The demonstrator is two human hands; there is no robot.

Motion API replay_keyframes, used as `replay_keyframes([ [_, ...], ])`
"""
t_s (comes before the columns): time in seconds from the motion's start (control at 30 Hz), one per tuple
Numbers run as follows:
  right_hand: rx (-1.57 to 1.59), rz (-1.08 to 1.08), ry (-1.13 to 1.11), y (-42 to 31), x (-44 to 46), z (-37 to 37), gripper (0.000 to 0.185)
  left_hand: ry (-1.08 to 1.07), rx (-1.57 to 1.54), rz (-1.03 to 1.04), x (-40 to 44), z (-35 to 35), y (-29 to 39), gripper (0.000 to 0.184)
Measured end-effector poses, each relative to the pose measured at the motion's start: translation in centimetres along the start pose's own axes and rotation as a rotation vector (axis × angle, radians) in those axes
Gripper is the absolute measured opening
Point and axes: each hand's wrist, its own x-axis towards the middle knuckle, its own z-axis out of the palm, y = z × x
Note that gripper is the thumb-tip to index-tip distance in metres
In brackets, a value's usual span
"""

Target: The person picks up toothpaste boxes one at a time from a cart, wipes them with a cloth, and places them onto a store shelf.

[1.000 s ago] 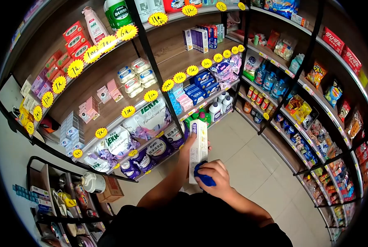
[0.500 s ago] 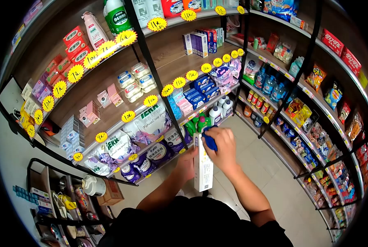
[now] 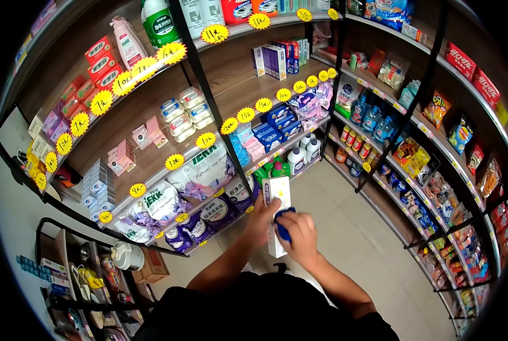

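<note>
A long white box point(image 3: 278, 196) stands lengthwise in front of my body, near the middle of the view. My left hand point(image 3: 261, 220) grips it from the left, the thumb across its face. In my right hand point(image 3: 300, 234) is a bunched blue cloth point(image 3: 285, 223), pressed against the right side of the box. My right fingers are closed over the cloth and hide part of it. Similar upright boxes point(image 3: 274, 60) are on the wooden shelf beyond.
Shelves with yellow price tags point(image 3: 215, 33) curve ahead, holding soap packs point(image 3: 181, 126), detergent bags point(image 3: 201, 170) and white bottles point(image 3: 296, 159). Snack shelves point(image 3: 436, 108) run down the right. A cardboard box point(image 3: 151, 266) and a low rack are at lower left, above a tiled floor point(image 3: 345, 227).
The white box has tilted and shifted slightly. My right hand moved with the blue cloth up to the box's top end, then back down to its middle. My left hand has changed its hold.
</note>
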Motion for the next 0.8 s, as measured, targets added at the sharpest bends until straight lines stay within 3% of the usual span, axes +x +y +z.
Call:
replay_keyframes([
  [0.2, 0.037, 0.073, 0.136, 2.3, 7.4, -0.7, 0.024, 0.034, -0.216, -0.102, 0.3, 0.6, 0.1, 0.035],
  [0.3, 0.313, 0.417, 0.086, 2.4, 9.5, 0.1, 0.019, 0.063, -0.271, -0.227, 0.1, 0.3, 1.0, 0.035],
  [0.4, 0.189, 0.216, 0.096, 1.6, 8.6, 0.6, 0.019, -0.001, -0.423, -0.227, 1.1, 0.0, 1.7, 0.036],
  [0.47, 0.208, 0.214, 0.053, 0.6, 6.5, 0.3, 0.020, 0.169, -0.468, -0.160, 1.3, 1.0, 2.8, 0.038],
  [0.53, 0.202, 0.138, -0.023, -0.6, 4.1, -0.4, 0.026, 0.170, -0.461, -0.095, 2.3, -1.2, 2.1, 0.039],
  [0.6, 0.229, 0.120, -0.056, -1.7, 1.6, -1.3, 0.028, -0.014, -0.439, -0.047, 2.6, -3.0, 2.3, 0.042],
  [0.77, 0.224, 0.033, -0.064, -1.6, 1.1, -1.8, 0.031, -0.093, -0.472, -0.127, 2.5, -2.2, 2.2, 0.043],
  [0.8, 0.221, 0.040, -0.064, -1.3, 2.0, -1.7, 0.031, -0.007, -0.437, -0.185, 2.1, -1.1, 2.4, 0.041],
])
